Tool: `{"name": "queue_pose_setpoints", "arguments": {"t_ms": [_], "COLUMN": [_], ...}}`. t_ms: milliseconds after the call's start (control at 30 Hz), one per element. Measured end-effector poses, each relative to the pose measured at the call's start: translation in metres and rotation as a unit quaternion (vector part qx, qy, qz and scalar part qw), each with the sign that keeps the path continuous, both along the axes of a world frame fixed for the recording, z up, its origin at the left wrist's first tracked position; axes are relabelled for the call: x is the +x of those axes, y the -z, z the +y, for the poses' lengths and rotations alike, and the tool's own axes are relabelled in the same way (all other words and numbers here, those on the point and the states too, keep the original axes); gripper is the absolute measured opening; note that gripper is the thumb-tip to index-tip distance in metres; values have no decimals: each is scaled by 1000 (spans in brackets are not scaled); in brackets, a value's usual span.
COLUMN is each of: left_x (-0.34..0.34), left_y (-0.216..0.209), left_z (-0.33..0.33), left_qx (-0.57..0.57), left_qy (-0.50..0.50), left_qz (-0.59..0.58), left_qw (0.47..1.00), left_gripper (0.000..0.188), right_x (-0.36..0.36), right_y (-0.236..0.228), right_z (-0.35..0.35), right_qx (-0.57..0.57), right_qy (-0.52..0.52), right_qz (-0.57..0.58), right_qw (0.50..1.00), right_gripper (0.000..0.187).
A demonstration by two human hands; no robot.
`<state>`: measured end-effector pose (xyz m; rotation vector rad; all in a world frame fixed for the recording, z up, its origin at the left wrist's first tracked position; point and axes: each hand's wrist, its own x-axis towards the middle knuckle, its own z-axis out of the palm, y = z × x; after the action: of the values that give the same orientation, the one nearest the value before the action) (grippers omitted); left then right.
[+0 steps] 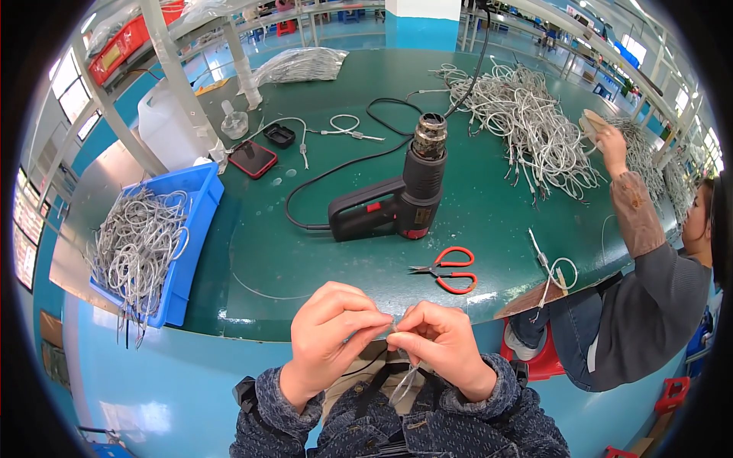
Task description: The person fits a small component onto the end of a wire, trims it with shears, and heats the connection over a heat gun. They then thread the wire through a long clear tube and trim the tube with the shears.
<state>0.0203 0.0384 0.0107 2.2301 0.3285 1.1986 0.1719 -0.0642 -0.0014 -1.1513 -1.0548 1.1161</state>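
Observation:
Close together at the table's front edge, my left hand and my right hand pinch a thin grey cable between their fingertips. A loop of it hangs below my right hand over my lap. The exact spot they grip is mostly hidden by the fingers. A thin pale wire lies on the table to the left of my left hand. Just beyond my right hand lie red-handled scissors, blades apart. Farther back, a black heat gun stands with its nozzle up.
A blue bin of grey cables sits at the left edge. Large cable piles cover the back right. A co-worker sits at right, one hand on a cable bundle. A phone and a clear bottle lie back left.

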Motion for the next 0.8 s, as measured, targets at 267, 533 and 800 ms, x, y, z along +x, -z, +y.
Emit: {"name": "queue_pose_setpoints", "arguments": {"t_ms": [267,533,800], "left_x": [2,1,1], "left_y": [-2,-3,-11], "left_z": [0,5,8], "left_qx": [-11,-24,-30], "left_qy": [4,24,88], "left_qz": [5,8,39], "left_qw": [1000,999,995], "left_gripper": [21,20,18], "right_x": [1,1,8], "right_y": [1,-4,-5], "right_z": [1,1,-5], "right_qx": [58,82,72], "right_qy": [47,66,21], "right_qz": [-119,-194,-173], "right_qw": [990,975,982], "right_gripper": [11,14,14]}}
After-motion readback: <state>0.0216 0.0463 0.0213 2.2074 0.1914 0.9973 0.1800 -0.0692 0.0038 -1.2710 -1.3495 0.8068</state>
